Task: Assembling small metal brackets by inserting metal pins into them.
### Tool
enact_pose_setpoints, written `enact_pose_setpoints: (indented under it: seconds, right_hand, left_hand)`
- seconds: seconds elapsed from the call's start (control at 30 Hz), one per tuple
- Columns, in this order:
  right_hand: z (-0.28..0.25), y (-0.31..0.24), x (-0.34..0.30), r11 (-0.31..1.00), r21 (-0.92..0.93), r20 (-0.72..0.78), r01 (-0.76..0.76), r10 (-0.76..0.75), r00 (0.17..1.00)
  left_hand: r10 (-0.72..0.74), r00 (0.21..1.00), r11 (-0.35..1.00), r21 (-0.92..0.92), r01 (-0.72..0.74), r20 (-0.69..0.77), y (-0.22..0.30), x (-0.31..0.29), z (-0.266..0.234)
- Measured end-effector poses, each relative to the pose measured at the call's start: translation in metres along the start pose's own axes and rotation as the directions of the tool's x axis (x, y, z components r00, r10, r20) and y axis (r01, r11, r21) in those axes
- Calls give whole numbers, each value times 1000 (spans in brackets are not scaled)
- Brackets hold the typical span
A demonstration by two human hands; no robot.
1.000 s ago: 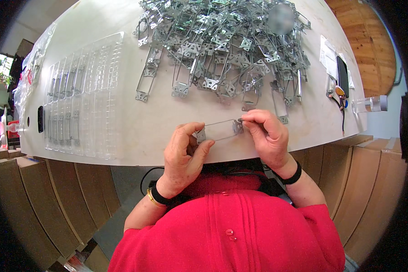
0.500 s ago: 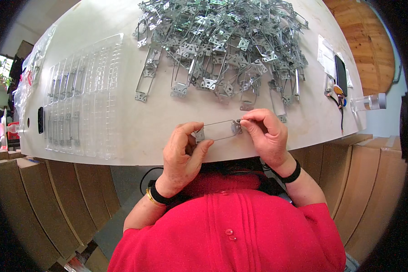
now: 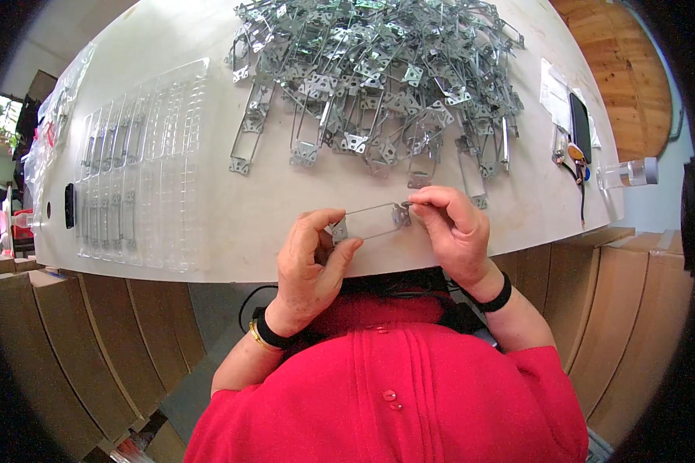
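Between my hands, just above the near part of the table, is a metal wire bracket (image 3: 372,208): a long wire loop with a small punched plate at either end. My left hand (image 3: 313,258) pinches its left plate between thumb and fingers. At the opposite end, the fingertips of my right hand (image 3: 457,230) are pinched at the right plate's edge; whether a further small part is between them is hidden. Beyond my hands lies a large heap of similar metal brackets (image 3: 378,85), tangled together.
To the left, clear plastic trays (image 3: 166,177) hold several brackets in their slots. A small black object (image 3: 70,204) lies by the trays. On the right are a phone (image 3: 580,123), a tool with an orange part (image 3: 576,153) and a clear bottle (image 3: 629,174). Cardboard boxes (image 3: 633,301) stand below the table edge.
Both hands keep their pinch on the bracket, and it stays in nearly the same place. Only a very slight shift of the fingers and bracket shows.
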State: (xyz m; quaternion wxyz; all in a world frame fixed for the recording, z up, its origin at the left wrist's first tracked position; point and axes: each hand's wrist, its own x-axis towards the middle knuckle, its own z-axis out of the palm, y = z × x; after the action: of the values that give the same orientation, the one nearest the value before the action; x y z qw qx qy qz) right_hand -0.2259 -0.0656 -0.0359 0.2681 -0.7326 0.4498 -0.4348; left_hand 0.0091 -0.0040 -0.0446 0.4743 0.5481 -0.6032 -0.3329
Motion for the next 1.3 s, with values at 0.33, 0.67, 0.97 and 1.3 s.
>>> enact_pose_setpoints:
  seconds: [0.33,0.67,0.97,1.3]
  right_hand:
    - [0,2,0,1000,-6,18,-19,19,1000]
    - [3,2,-2,992,93,-4,-86,87,996]
    - [-1,7,-4,995,97,-70,-24,31,997]
    - [-1,-1,-5,997,59,2,-52,52,999]
  left_hand:
    - [-24,1000,1000,7,24,13,3,0,-2]
    - [-25,1000,1000,6,25,17,-2,-2,-2]
    - [-105,994,993,-59,103,-33,1,1,2]
    - [-92,994,994,-71,88,-54,0,2,4]
